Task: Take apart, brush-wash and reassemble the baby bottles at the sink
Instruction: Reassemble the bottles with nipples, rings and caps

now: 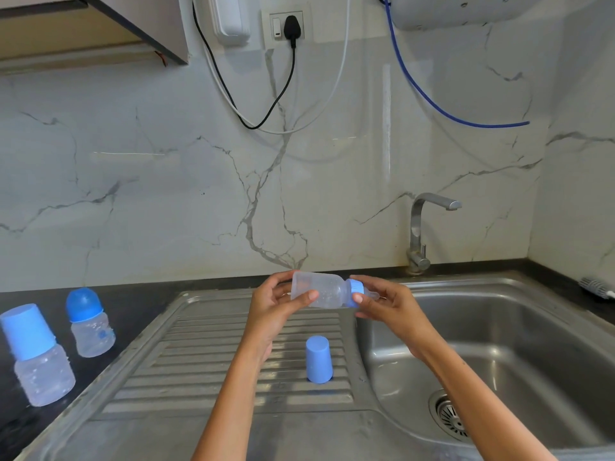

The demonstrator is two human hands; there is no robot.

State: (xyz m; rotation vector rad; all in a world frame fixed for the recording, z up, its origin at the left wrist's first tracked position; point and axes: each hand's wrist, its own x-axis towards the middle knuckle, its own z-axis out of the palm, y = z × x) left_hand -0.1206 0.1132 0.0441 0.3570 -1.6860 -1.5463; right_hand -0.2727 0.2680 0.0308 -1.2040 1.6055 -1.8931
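The left hand (273, 307) wraps its fingers and thumb around the clear body of a baby bottle (319, 291), held on its side above the boundary between the drainboard (233, 354) and the sink (519, 331). The right hand (382, 304) pinches the blue collar (356, 289) at the bottle's neck, thumb in front and fingers behind; the clear teat (372, 295) projects past the collar toward the palm. This opposed grip suggests one hand steadies the body while the other is placed to twist the collar, so the step in hand appears to be unscrewing. Holding the bottle level, and partly over the basin, probably lets any drips fall onto steel and not the dark surface (133, 304).

A blue cap (318, 359) stands mouth-down on the drainboard ribs just below the hands, likely set there to drain and stay within reach. Two further bottles stand assembled on the surface at far left: the nearer bottle (40, 361) with a flat-topped cap, the farther bottle (90, 322) with a domed one; both seem to await disassembly. The tap (420, 227) rises behind the sink, and no water is seen running.
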